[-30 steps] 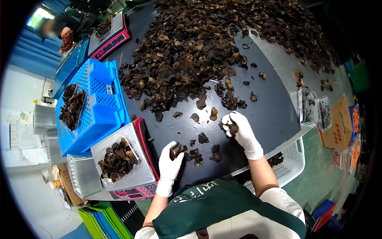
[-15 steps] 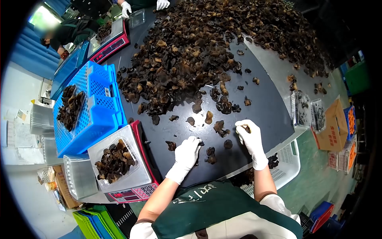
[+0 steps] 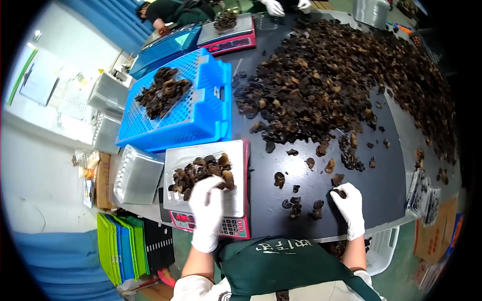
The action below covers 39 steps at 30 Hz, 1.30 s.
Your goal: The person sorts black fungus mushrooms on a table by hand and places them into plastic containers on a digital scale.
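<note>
My left hand [image 3: 207, 208], in a white glove, is over the near edge of the dark fungus pieces [image 3: 197, 173] in a clear tray on the scale [image 3: 173, 198]. Its fingers are bent and blurred, and whether they hold anything is hidden. My gloved right hand [image 3: 348, 206] rests at the dark tabletop [image 3: 296, 173], its fingers closed on a dark fungus piece [image 3: 340, 193]. Another brown piece [image 3: 338, 179] lies just beyond the fingertips. Several loose pieces [image 3: 295, 206] lie between my hands, and a big fungus heap [image 3: 311, 85] spreads behind them.
A blue crate [image 3: 211, 128] left of the heap bears more fungus. Clear containers [image 3: 138, 175] stand left of the scale. A second scale [image 3: 228, 44] is at the back, near a co-worker's gloved hands [image 3: 273, 7]. A white basket [image 3: 384, 251] sits below the table's right edge.
My left hand has moved left from the tabletop to the tray on the scale. My right hand is now lower beside the loose pieces. The view has turned left.
</note>
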Motion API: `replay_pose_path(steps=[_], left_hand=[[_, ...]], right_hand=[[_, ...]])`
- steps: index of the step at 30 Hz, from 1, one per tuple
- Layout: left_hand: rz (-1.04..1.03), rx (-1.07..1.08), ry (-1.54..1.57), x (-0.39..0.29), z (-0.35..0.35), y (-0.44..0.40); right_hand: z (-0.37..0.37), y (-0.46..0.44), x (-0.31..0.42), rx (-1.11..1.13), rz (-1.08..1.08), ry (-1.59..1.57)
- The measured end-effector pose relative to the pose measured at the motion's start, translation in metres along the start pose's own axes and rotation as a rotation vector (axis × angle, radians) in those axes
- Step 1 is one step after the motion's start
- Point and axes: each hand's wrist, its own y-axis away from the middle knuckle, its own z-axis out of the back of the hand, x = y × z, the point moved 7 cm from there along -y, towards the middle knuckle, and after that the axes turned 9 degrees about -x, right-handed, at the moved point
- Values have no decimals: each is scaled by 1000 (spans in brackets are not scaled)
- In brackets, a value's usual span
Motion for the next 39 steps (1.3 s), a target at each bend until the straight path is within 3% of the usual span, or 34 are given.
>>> replay_pose_path(steps=[2,4,6,8,10,14,16,18,23,26,28,30,31,33,36,38,39], left_hand=[[-32,-234,-130,37,41,-26],[51,-318,-78,76,61,-46],[-21,-241,-86,87,68,-59],[-26,-216,-40,78,69,-61],[-145,-118,-140,62,59,-57],[-441,135,-546,65,22,-35],[-405,200,-547,79,14,-29],[-322,154,-359,83,26,-33],[-162,-14,-102,92,65,-39],[-131,5,-110,109,74,-41],[-251,173,-334,99,60,-37],[-201,294,-281,114,40,-26],[-234,299,-299,105,35,-23],[-327,276,-282,92,28,-21],[-290,317,-289,87,19,-18],[-294,307,-300,87,18,-18],[-272,272,-293,97,19,-17]], right_hand=[[-9,-9,32,46,118,-108],[-27,-13,65,173,174,-187],[-40,-14,106,204,341,-262],[-53,-13,132,244,367,-286],[-69,-14,140,369,310,-209],[-81,-14,151,370,339,-210],[-87,-16,147,352,347,-216],[-88,-22,139,232,393,-238],[-110,-36,101,200,464,238],[-101,-27,145,15,656,182],[-109,-21,189,119,745,-43],[-129,-9,235,349,809,-132],[-127,3,256,252,884,-223],[-146,18,284,358,889,-194],[-187,26,294,349,968,-40],[-203,23,289,462,915,-39],[-192,19,290,418,903,-254]])
